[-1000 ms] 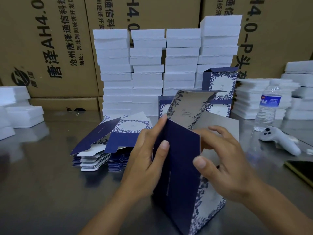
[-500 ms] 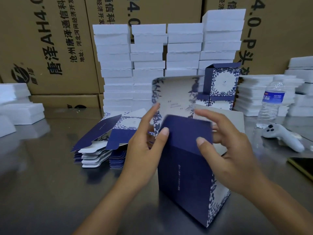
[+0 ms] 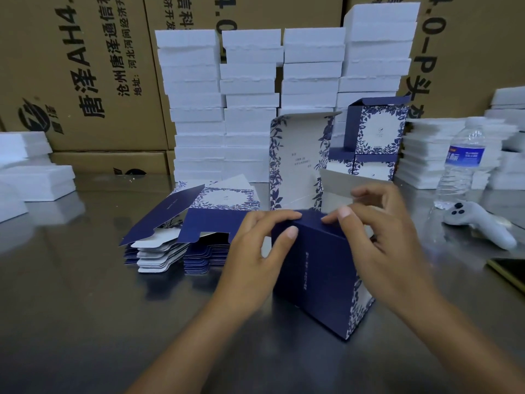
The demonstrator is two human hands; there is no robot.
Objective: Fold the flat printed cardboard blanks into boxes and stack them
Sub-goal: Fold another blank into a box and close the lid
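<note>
A half-formed navy box with a blue floral side (image 3: 321, 274) stands upright on the steel table, its white floral lid flap (image 3: 298, 163) raised behind it. My left hand (image 3: 255, 257) grips the box's top left edge, thumb on the navy front. My right hand (image 3: 380, 245) holds the top right edge, with its fingers at a grey inner flap. To the left lies a pile of flat printed blanks (image 3: 193, 237). Two finished boxes (image 3: 372, 137) are stacked behind at the right.
Tall stacks of white foam pads (image 3: 250, 103) stand against brown cartons at the back, with more foam at both sides. At the right are a water bottle (image 3: 461, 166), a white controller (image 3: 480, 223) and a dark phone (image 3: 511, 271) at the table's edge.
The navy top flap has been folded down toward the box's opening. Both hands moved up onto the box's top edge. The lid flap now stands upright.
</note>
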